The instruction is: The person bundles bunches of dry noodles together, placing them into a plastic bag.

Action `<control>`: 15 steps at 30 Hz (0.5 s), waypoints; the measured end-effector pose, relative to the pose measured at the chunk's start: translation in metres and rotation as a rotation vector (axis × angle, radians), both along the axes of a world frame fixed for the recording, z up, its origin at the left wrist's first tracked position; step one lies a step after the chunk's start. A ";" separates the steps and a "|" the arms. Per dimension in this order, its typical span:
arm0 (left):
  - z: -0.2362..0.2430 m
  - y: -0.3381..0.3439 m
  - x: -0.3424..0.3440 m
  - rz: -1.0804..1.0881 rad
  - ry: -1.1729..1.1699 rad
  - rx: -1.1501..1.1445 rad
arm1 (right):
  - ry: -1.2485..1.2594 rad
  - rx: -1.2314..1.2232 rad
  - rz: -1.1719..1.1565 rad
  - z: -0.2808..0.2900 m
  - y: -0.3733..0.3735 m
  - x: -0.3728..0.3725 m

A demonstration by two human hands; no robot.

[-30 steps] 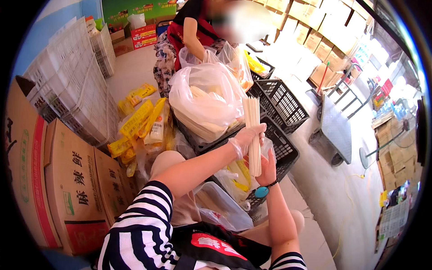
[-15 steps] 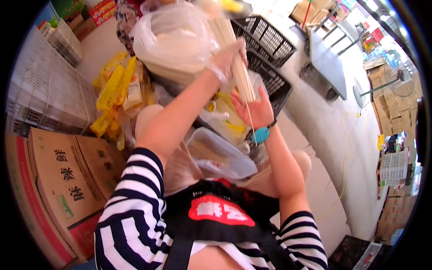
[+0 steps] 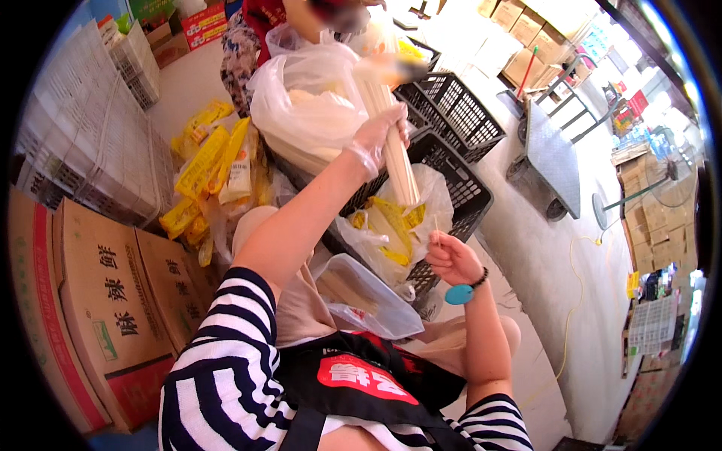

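My left hand point(image 3: 383, 139), in a clear plastic glove, is closed around a bundle of long, thin, pale sticks point(image 3: 404, 177). The bundle slants, its lower end hanging over a crate. Just below and to the right, my bare right hand point(image 3: 455, 259) has its fingers curled in a pinch. A thin pale stick point(image 3: 436, 222) pokes up from its fingertips, apart from the bundle. Under the bundle's end, a clear plastic bag with yellow packaging point(image 3: 391, 225) sits in the black crate point(image 3: 462, 188). A translucent plastic tub point(image 3: 365, 293) rests between my knees.
A large white plastic bag point(image 3: 308, 83) stands ahead, with another person point(image 3: 271, 26) beyond it. Yellow packets point(image 3: 207, 169), cardboard boxes point(image 3: 113, 293) and white crates point(image 3: 90, 135) line the left. A flat trolley point(image 3: 553, 161) and a fan point(image 3: 662, 177) stand at right.
My right hand has gone from spread fingers at the bundle's end to a pinch on a thin stick, moving down and right. My left hand still grips the bundle.
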State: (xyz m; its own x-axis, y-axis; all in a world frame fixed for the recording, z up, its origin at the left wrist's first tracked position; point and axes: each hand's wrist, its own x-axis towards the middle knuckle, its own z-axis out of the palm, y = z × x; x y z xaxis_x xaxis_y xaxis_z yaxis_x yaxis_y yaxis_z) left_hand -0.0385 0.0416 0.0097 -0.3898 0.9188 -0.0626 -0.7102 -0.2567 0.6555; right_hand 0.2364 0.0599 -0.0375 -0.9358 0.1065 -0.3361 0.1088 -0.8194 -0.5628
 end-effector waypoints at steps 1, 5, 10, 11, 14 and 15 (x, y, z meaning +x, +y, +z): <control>0.000 -0.002 0.006 0.005 -0.018 -0.068 | -0.006 0.005 -0.086 0.008 0.007 0.008; -0.020 -0.006 0.039 -0.262 -0.018 -0.216 | 0.157 -0.144 -0.410 0.015 0.041 0.015; -0.051 -0.015 0.091 -0.546 -0.008 -0.311 | 0.028 0.159 -0.597 0.017 0.041 -0.013; -0.058 -0.016 0.097 -0.590 0.008 -0.378 | -0.015 0.325 -0.626 0.022 0.033 -0.016; -0.049 -0.021 0.115 -0.698 0.003 -0.378 | -0.154 0.545 -0.595 0.020 0.041 -0.014; -0.052 -0.020 0.114 -0.717 0.019 -0.359 | -0.167 0.543 -0.611 0.017 0.044 -0.017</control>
